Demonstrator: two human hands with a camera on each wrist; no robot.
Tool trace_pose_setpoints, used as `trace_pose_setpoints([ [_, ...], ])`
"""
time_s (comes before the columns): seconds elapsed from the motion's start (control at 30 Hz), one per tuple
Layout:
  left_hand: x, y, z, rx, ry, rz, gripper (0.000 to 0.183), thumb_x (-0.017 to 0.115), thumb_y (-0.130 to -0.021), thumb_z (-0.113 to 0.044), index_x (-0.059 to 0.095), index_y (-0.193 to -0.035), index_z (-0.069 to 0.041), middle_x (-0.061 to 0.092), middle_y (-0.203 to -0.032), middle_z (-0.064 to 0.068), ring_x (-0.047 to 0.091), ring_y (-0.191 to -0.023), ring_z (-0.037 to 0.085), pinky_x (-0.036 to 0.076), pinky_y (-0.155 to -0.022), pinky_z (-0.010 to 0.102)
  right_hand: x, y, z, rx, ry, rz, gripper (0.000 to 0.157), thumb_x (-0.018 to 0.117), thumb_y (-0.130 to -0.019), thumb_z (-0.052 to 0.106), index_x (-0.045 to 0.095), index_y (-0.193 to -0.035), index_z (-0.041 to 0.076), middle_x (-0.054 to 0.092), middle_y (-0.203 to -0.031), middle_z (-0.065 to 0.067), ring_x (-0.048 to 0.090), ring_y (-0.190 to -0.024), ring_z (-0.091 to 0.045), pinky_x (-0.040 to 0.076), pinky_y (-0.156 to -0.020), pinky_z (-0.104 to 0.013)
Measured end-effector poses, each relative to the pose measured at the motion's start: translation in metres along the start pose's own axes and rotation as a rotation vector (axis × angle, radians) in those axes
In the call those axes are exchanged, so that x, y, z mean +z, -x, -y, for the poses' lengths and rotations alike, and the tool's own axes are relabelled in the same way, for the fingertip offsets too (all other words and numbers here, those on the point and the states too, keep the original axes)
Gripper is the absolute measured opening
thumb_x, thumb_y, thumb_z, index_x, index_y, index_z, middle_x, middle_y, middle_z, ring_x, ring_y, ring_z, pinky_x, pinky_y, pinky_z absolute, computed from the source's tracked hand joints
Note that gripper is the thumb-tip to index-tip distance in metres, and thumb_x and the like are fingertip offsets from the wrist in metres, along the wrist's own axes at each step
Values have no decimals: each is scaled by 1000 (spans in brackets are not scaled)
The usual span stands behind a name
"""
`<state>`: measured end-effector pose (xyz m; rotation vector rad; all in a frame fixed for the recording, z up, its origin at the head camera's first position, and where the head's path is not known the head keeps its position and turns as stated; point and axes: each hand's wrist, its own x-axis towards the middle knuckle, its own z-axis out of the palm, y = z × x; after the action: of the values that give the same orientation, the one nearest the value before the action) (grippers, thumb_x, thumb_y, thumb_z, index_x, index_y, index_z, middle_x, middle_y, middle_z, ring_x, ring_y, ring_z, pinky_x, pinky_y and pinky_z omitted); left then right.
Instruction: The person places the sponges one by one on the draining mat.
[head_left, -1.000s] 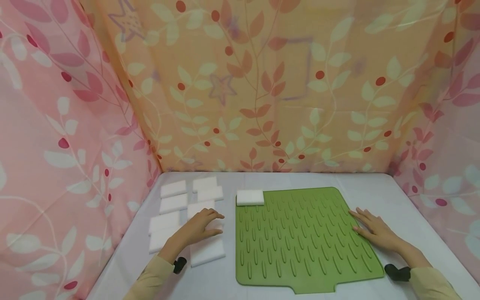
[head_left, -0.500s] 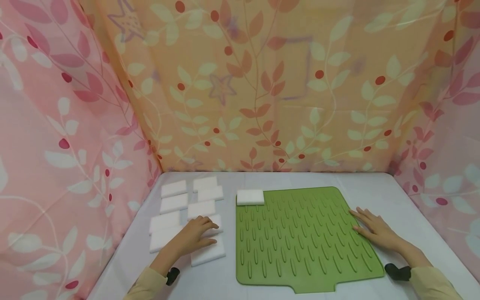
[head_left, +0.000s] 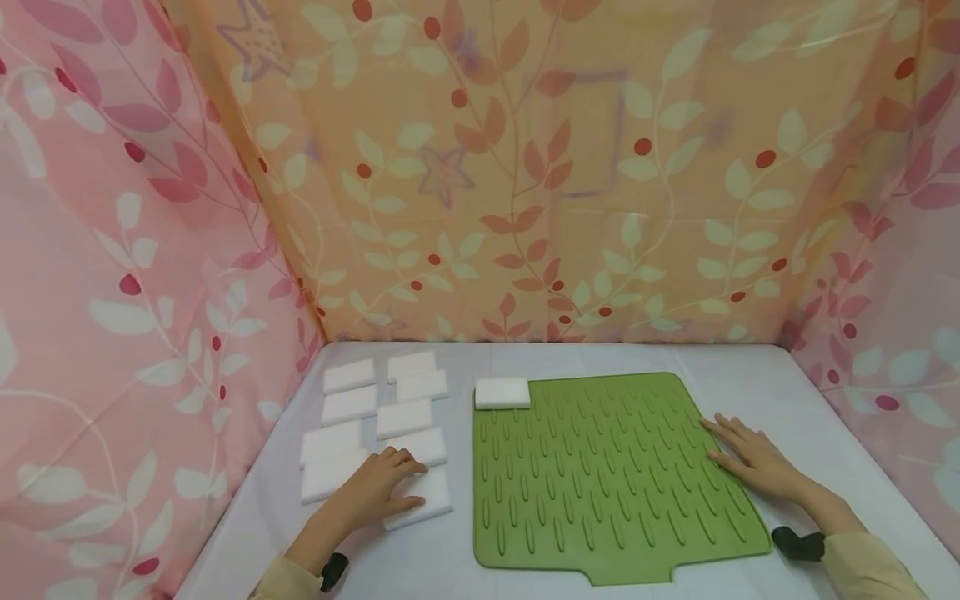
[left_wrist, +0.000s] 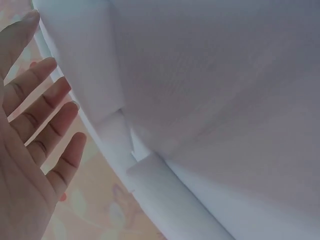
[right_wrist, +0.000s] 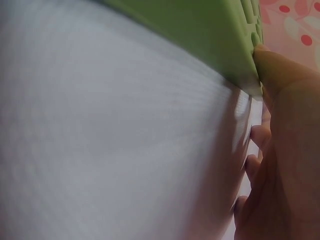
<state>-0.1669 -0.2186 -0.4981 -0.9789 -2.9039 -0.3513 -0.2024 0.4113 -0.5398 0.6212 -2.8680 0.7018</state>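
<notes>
Left hand [head_left: 371, 490] moved nearer, over white block [head_left: 438, 493], long axis crosswise, right hand [head_left: 752, 457] at mat [head_left: 615, 475], all fingers apart

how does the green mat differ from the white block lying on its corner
The green mat is far larger; the white block covers only its far left corner. The green mat has rows of long narrow ovals, while the white block's top looks plain. The green mat has a tab on its near edge; the white block is a simple rectangle. Both lie flat.
</notes>
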Motion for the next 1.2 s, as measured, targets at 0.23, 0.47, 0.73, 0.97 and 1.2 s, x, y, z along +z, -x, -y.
trace_pose_setpoints([
  [0.23, 2, 8, -1, -31, 4, 24, 56, 62, -79, -57, 58, -121, -21, 56, -112, -8, 48, -100, 12, 44, -79, 39, 0, 1, 2, 4, -6, -2, 55, 57, -92, 24, 37, -142, 10, 32, -139, -33, 23, -125, -59, 6, -96, -74],
  [0.47, 1, 14, -1, -34, 34, 59, 68, 66, -74, -59, 52, -129, -21, 53, -117, -8, 46, -102, 11, 44, -83, 41, 0, 1, 1, 2, -9, -3, 56, 57, -92, 24, 37, -142, 10, 32, -139, -34, 23, -126, -59, 4, -96, -74],
  [0.73, -4, 12, -4, -2, 40, 47, 66, 65, -77, -57, 52, -130, -20, 53, -118, -7, 49, -106, 14, 44, -86, 42, 1, 1, 0, -1, -8, -3, 56, 57, -92, 24, 36, -142, 11, 32, -140, -33, 23, -126, -58, 4, -96, -74],
  [0.97, -10, 1, -10, 26, 53, 57, 63, 68, -78, -51, 52, -130, -19, 53, -118, -6, 49, -107, 13, 44, -89, 39, 1, 1, 0, -2, -12, -1, 57, 57, -91, 24, 36, -142, 11, 32, -140, -34, 23, -126, -58, 4, -96, -75],
  [1.2, -10, -13, -14, 88, 45, 27, 63, 68, -78, -50, 52, -130, -19, 53, -118, -7, 49, -107, 12, 44, -88, 36, 0, 1, 0, 1, -13, -1, 56, 57, -92, 24, 36, -142, 11, 32, -140, -33, 23, -126, -58, 5, -96, -74],
])
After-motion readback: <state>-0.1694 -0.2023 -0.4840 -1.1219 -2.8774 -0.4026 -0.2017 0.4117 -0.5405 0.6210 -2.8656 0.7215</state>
